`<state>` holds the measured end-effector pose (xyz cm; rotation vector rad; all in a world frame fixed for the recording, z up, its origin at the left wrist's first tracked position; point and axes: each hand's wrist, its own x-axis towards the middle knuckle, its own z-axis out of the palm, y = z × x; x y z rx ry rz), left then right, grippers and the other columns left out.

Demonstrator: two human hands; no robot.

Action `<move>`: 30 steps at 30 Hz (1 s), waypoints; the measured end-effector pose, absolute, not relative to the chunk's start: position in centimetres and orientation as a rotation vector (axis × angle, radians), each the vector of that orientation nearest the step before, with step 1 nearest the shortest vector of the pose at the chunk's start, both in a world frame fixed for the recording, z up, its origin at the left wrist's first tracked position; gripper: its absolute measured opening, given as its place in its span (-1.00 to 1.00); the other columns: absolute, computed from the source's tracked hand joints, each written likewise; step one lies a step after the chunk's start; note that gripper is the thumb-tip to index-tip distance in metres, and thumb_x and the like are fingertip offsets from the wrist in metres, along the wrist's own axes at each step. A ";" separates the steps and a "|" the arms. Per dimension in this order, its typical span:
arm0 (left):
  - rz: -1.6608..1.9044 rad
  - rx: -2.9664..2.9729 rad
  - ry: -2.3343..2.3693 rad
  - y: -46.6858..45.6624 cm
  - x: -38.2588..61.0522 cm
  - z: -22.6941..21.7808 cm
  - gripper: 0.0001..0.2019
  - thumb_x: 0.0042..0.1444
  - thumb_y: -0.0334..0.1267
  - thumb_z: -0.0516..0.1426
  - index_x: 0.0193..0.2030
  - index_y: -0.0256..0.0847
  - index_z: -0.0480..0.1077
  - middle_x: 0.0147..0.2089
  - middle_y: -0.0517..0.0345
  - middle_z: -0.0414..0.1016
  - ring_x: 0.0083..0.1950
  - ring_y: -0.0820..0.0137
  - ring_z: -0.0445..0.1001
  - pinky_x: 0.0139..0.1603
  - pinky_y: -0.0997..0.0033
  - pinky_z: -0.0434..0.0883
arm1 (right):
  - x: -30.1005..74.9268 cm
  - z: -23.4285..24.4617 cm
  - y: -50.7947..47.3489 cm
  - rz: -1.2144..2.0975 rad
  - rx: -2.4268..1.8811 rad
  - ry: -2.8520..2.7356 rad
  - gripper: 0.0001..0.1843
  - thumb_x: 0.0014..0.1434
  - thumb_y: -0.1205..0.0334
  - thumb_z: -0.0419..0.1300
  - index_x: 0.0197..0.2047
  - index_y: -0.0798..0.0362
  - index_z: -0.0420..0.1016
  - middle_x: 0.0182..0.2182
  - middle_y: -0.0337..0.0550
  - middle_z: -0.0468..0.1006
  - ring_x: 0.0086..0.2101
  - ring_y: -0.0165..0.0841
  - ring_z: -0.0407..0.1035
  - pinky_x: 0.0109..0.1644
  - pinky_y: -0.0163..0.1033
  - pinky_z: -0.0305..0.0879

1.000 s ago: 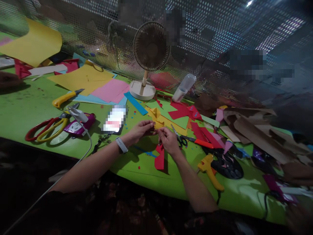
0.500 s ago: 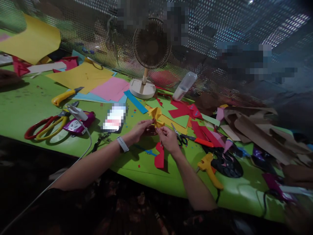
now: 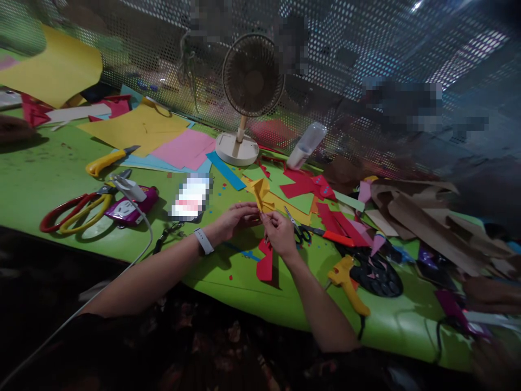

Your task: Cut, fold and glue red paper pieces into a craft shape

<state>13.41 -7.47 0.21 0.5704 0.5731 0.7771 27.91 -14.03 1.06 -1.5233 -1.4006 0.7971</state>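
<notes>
Both my hands meet over the green table (image 3: 36,184) and pinch a small folded yellow paper shape (image 3: 261,194). My left hand (image 3: 236,218), with a white band on its wrist, holds the shape's lower left side. My right hand (image 3: 278,232) grips it from the right with closed fingers. A red paper strip (image 3: 266,263) lies just under my right wrist. Small black-handled scissors (image 3: 298,228) lie right of my right hand.
A small desk fan (image 3: 248,92) and a clear bottle (image 3: 306,144) stand behind. Coloured sheets (image 3: 163,141) and a yellow utility knife (image 3: 106,159) lie left. Red and yellow shears (image 3: 73,212), a phone (image 3: 190,198), a yellow glue gun (image 3: 349,282) and brown paper (image 3: 431,217) surround my hands.
My fingers have worked the yellow paper shape, which has turned and risen slightly. Both hands stay in nearly the same place.
</notes>
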 end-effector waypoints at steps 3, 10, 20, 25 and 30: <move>0.784 0.553 0.571 -7.4 13.4 0.1 -0.91 0.01 -0.48 0.22 -0.30 -0.30 0.49 -0.32 0.07 0.59 -0.31 0.41 0.56 -0.09 0.34 0.52 | 27.9 1.0 -14.0 0.783 -1.536 -1.398 -0.65 0.20 -0.12 0.12 -0.38 0.00 0.36 -0.71 -0.37 0.31 -0.72 -0.45 0.21 -0.65 -0.33 0.12; 0.792 0.507 0.670 -7.5 13.6 0.6 -0.95 0.05 -0.38 0.24 -0.34 -0.27 0.45 -0.46 0.15 0.52 -0.44 0.43 0.53 -0.25 0.38 0.56 | 27.3 1.5 -14.1 0.827 -1.534 -1.375 -0.65 0.21 -0.11 0.10 -0.39 0.00 0.39 -0.67 -0.32 0.40 -0.71 -0.45 0.22 -0.64 -0.33 0.15; 0.776 0.535 0.613 -7.5 13.4 0.1 -0.98 0.13 -0.45 0.19 -0.31 -0.31 0.43 -0.37 0.07 0.58 -0.35 0.40 0.59 -0.23 0.37 0.57 | 27.2 1.4 -13.5 0.719 -1.521 -1.406 -0.70 0.22 -0.02 0.12 -0.40 0.02 0.39 -0.51 -0.21 0.57 -0.54 -0.35 0.47 -0.45 -0.30 0.36; 0.783 0.545 0.612 -7.5 13.5 -0.1 -0.97 0.14 -0.45 0.16 -0.31 -0.31 0.43 -0.37 0.07 0.57 -0.36 0.40 0.58 -0.24 0.37 0.56 | 27.3 1.2 -13.3 0.735 -1.534 -1.418 -0.72 0.23 -0.01 0.10 -0.38 0.00 0.39 -0.43 -0.17 0.62 -0.45 -0.30 0.54 -0.37 -0.26 0.41; 0.768 0.524 0.656 -7.4 13.5 0.1 -0.96 0.12 -0.40 0.18 -0.33 -0.29 0.46 -0.37 0.03 0.58 -0.36 0.37 0.58 -0.22 0.36 0.55 | 27.1 1.4 -13.4 0.480 -1.671 -1.586 -0.71 0.28 0.01 0.03 -0.37 -0.02 0.39 -0.50 -0.19 0.60 -0.49 -0.30 0.49 -0.39 -0.26 0.31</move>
